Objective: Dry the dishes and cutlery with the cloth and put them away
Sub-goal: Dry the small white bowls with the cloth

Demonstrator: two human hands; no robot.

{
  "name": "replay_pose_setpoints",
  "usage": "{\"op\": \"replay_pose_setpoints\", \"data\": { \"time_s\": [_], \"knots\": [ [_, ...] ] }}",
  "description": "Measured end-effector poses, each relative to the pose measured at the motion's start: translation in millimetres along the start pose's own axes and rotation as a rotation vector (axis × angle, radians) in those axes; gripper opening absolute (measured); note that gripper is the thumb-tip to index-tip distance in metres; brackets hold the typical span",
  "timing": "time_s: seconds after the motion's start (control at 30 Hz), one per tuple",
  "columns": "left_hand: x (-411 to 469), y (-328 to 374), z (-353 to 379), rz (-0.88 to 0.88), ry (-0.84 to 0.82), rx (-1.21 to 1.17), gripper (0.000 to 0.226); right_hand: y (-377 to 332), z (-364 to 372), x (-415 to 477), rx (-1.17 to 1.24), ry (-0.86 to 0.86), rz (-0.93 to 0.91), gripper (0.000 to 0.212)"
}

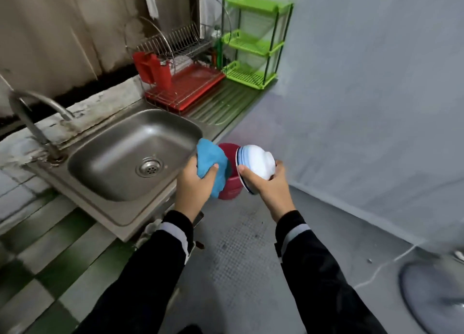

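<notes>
Status: drying stage, task not complete. Left hand (194, 180) grip closed round the blue cloth (211, 163), which is bunched up. Right hand (270, 183) grip curled on the white bowl (256, 161), thumb on its blue-banded rim, bowl tipped on its side and held over the floor just off the worktop edge. Cloth and bowl near but apart, so no wiping contact at this instant. Judged: bowl not yet put away. No other dish seen waiting in the sink (113, 153), so little looks left. Dish rack (180, 65) at back: contents too small to tell, poss. some cutlery. No crockery made out on the green shelf (253, 45). Count: cloth x1, bowl x1, rack x1, shelf x1 w/ 3 tiers, red bucket (229, 185) x1 below the hands.
</notes>
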State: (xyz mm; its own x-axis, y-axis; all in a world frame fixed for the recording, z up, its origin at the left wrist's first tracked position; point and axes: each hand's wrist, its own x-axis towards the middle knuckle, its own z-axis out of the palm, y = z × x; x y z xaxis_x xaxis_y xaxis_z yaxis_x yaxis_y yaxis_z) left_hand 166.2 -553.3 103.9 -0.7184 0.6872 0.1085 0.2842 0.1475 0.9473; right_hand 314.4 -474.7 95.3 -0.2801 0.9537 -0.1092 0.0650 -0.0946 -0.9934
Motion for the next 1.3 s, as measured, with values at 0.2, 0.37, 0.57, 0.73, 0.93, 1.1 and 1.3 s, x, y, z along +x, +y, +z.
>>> {"op": "replay_pose_setpoints", "data": {
  "time_s": [0.2,0.37,0.57,0.73,0.93,1.1,1.3],
  "knots": [
    [45.4,10.4,60.2,0.044,-0.081,0.000,0.024,6.8,-27.9,58.2,-0.026,0.048,-0.028,0.083],
    [105.0,3.7,93.8,0.014,-0.099,0.033,0.018,10.6,-29.1,122.1,-0.037,0.057,-0.036,0.085],
    [199.7,11.0,133.3,-0.039,-0.102,-0.001,0.024,-4.1,-17.1,228.0,-0.065,0.020,-0.007,0.087],
    [282.3,15.6,149.5,-0.086,0.012,0.000,0.020,-24.6,1.6,320.8,-0.116,-0.012,-0.020,0.092],
    [337.3,7.0,159.5,-0.111,0.142,0.010,0.016,-27.6,23.7,393.0,-0.144,-0.106,-0.042,0.085],
    [374.1,-0.8,166.4,-0.158,0.263,0.033,0.008,-24.6,54.6,454.5,-0.194,-0.226,-0.079,0.076],
    [421.3,-15.9,187.0,-0.270,0.452,-0.044,0.007,-16.4,98.3,541.6,-0.244,-0.357,-0.075,0.092]
  ]
}}
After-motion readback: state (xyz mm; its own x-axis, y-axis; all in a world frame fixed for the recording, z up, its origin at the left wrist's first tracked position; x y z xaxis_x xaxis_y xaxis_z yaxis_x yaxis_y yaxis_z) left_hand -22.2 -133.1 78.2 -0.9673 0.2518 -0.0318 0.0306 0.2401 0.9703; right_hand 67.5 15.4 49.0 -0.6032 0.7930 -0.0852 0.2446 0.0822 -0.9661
